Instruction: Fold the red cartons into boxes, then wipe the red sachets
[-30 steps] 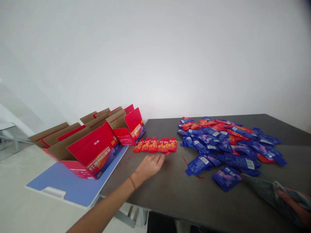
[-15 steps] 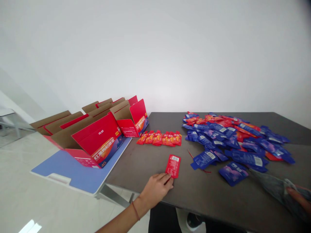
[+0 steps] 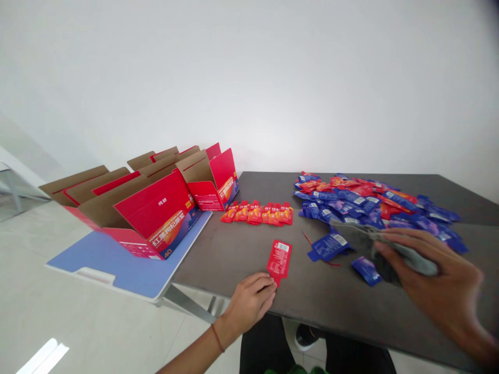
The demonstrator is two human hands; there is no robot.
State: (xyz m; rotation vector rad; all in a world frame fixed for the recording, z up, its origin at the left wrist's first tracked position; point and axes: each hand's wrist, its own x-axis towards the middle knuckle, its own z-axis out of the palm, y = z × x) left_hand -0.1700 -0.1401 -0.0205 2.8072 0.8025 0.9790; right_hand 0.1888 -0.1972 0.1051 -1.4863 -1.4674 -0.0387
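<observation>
My left hand (image 3: 254,299) is closed near the table's front edge, its fingertips on the narrow spout end of a red pouch (image 3: 279,259). That pouch lies flat, with its barcode side up. At the right, my right hand (image 3: 436,280) grips a bunched grey cloth (image 3: 409,258) held above the table; the cloth is a little blurred. A blue pouch (image 3: 365,270) lies just left of the cloth and is partly covered by it. Another blue pouch (image 3: 329,246) rests between my two hands, with thin red strips beside it.
Several red-orange pouches (image 3: 255,213) lie in a row behind the red one. A heap of blue and red pouches (image 3: 362,200) covers the back right of the dark table (image 3: 234,254). Open red cartons (image 3: 163,208) stand at the left, some on a blue board (image 3: 128,275).
My right hand has come in from the right edge with the grey cloth, moving left over the blue pouches. The left hand has slid slightly down the red pouch, whose spout end now shows.
</observation>
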